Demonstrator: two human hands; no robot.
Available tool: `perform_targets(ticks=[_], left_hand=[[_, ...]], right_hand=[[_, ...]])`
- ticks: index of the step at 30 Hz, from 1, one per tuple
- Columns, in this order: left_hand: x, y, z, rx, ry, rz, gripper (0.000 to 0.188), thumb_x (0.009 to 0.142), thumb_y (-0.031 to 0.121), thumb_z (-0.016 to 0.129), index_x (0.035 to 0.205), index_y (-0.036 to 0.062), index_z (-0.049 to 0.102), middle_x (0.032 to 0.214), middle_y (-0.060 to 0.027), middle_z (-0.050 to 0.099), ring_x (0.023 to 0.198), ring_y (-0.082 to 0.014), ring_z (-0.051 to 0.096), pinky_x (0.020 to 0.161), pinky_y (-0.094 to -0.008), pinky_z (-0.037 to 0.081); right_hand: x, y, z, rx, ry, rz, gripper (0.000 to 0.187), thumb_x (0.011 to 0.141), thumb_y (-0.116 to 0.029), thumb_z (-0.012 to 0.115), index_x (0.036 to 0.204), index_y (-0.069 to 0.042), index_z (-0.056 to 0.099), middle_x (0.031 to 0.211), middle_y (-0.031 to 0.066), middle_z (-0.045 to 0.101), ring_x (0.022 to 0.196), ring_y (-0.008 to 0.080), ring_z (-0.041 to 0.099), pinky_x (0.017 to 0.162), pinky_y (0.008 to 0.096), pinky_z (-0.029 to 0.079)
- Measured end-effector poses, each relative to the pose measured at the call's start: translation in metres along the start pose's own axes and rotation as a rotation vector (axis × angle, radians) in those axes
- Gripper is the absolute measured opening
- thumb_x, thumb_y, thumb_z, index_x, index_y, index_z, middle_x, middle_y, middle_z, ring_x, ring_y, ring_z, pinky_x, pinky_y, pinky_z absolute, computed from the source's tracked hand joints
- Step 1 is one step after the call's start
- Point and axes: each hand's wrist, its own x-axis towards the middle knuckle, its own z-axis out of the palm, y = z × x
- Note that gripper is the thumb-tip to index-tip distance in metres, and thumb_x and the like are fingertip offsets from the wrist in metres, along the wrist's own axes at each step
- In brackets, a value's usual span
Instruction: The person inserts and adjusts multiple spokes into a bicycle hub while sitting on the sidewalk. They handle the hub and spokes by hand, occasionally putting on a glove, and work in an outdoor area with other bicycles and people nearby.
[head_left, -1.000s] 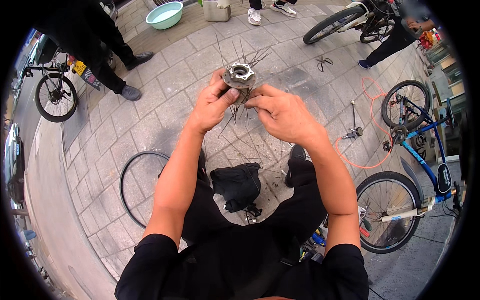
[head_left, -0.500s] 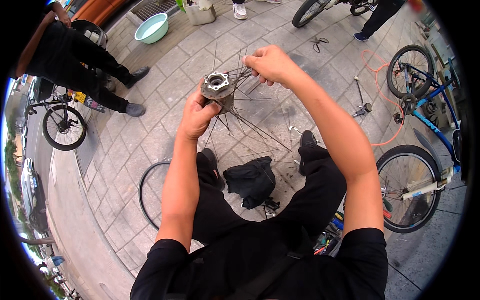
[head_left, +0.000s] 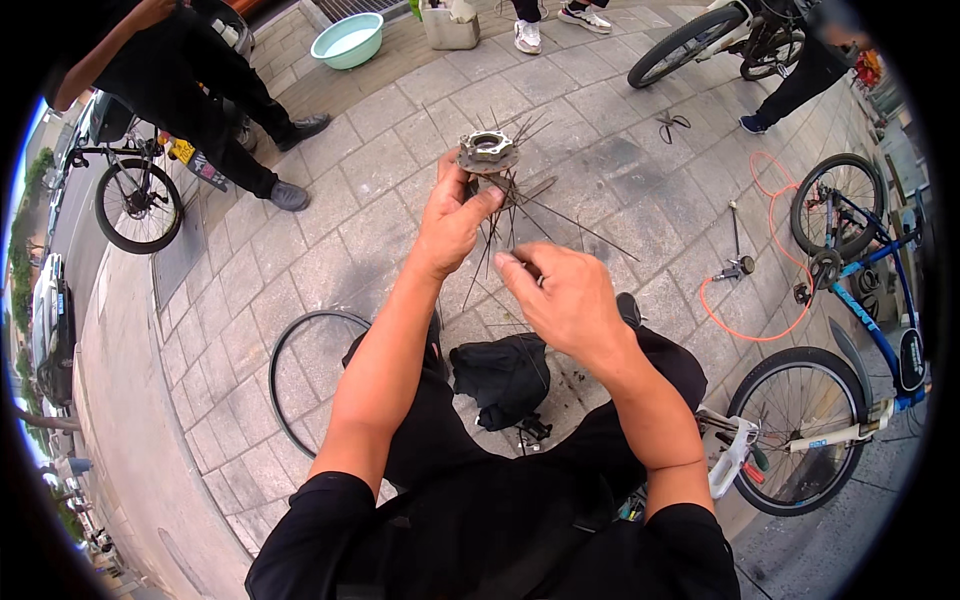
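A metal bicycle hub is held up over the paving, with thin spokes sticking out from it on several sides. Wrapped around its body, my left hand has the thumb at the front. Just below the hub, my right hand is closed in a pinch at the lower spokes, thumb against fingers. A spoke runs down to that pinch; the exact contact is small in view. Beneath my hands a black cloth lies between my feet.
A bare rim or tyre hoop lies by my left leg. At right are a blue bicycle, an orange air hose and a floor pump. Scissors and a green basin sit farther off. A person stands at left.
My right hand has come down and nearer, from the spokes at the hub's right to those below. The hub has shifted right and slightly up in view, its top face tilted differently.
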Motion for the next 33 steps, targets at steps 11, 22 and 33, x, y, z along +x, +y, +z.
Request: perform_targets(ticks=[11,22,33], left_hand=[[-0.007,-0.018,-0.003,0.035,0.14,0.019,0.048,0.096,0.01,0.066,0.141,0.0025,0.056,0.146,-0.0089,0.035,0.137,-0.0206,0.041,0.117,-0.034,0.034],[-0.015,-0.001,-0.015,0.15,0.166,0.161,0.052,0.092,0.013,0.072,0.141,0.0028,0.057,0.142,-0.0048,0.04,0.134,-0.0181,0.043,0.116,-0.0313,0.034],[-0.031,0.04,-0.059,-0.09,0.077,0.068,0.059,0.08,-0.004,0.069,0.139,-0.0068,0.059,0.145,-0.0163,0.062,0.113,-0.0166,0.065,0.098,-0.0319,0.051]], right_hand=[[-0.001,0.046,0.083,-0.22,0.124,-0.054,0.031,0.099,-0.022,0.063,0.075,-0.001,0.066,0.074,0.0259,0.068,0.069,0.0489,0.067,0.063,0.0572,0.051],[-0.071,0.115,0.138,-0.397,-0.312,0.179,0.036,0.094,-0.036,0.067,0.088,-0.001,0.074,0.088,0.0268,0.073,0.086,0.0474,0.071,0.079,0.0552,0.055],[-0.075,0.175,-0.074,-0.478,0.071,0.574,0.045,0.099,-0.039,0.064,0.112,0.003,0.075,0.098,0.0226,0.077,0.089,0.0369,0.075,0.08,0.0452,0.057]])
